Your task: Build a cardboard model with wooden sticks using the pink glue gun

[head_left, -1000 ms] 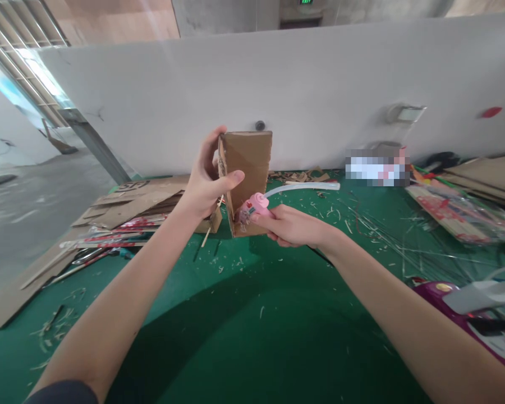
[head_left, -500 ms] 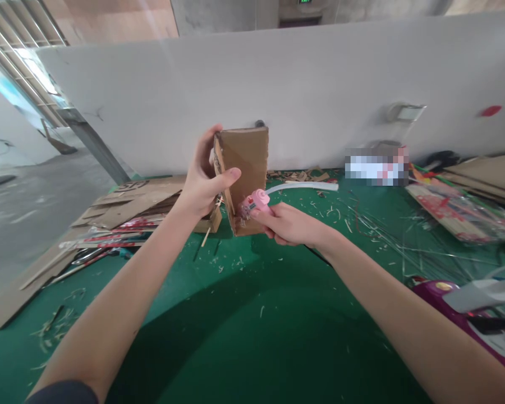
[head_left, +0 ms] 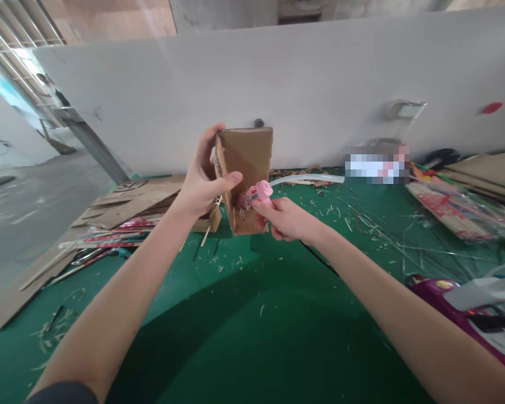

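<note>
My left hand (head_left: 208,179) grips the left side of an open-fronted cardboard piece (head_left: 250,157), its thumb on the inner face and its other fingers behind. The piece is held up above the green table, with a back panel, a left side and a bottom panel showing. In my right hand (head_left: 288,219) is a pink hot glue gun (head_left: 263,192), fingers wrapped round its handle. A translucent glue stick (head_left: 311,178) juts out from its rear to the right. The gun's front points into the lower left inner corner of the cardboard; its tip is hard to make out.
Flat cardboard sheets (head_left: 143,193) and wrapped sticks (head_left: 122,224) lie at the left. A small cardboard box (head_left: 208,221) stands behind my left wrist. At the right are a purple power strip (head_left: 435,289) with plugs and clear-wrapped material (head_left: 458,213). Scraps litter the green table (head_left: 244,314).
The glue gun has shifted slightly up and right along the cardboard's inner corner, its glue stick moving with it. The cardboard dipped left, then came back. Both hands keep their grip.
</note>
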`<state>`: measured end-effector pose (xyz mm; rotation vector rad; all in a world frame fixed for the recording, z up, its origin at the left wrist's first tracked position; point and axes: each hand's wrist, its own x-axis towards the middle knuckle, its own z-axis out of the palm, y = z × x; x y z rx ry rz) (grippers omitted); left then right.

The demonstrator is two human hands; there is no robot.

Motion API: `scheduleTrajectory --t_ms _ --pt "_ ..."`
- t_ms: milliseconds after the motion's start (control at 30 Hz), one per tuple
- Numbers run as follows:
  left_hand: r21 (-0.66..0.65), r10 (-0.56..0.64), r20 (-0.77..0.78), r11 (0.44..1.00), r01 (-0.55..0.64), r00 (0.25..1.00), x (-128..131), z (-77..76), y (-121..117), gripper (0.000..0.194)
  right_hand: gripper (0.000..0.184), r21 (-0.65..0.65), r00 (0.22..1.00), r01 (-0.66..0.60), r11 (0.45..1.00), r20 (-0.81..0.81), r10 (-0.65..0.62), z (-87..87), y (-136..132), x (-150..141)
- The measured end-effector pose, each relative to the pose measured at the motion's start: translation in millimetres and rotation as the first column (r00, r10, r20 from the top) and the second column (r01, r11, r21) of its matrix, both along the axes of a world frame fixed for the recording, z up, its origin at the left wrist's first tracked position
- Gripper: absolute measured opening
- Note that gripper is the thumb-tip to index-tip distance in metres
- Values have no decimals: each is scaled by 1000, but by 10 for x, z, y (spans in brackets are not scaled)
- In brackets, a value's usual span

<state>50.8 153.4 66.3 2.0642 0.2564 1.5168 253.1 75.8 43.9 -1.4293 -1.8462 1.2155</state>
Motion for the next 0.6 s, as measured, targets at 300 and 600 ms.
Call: scheduleTrajectory --t_ms 300,600 --pt "17 78 20 997 -78 997 69 -26 -93 77 51 -70 995 -85 994 55 89 140 -104 -1" --pt "40 -8 24 999 7 1000 -57 -52 105 84 55 -166 988 -130 978 56 141 183 -50 122"
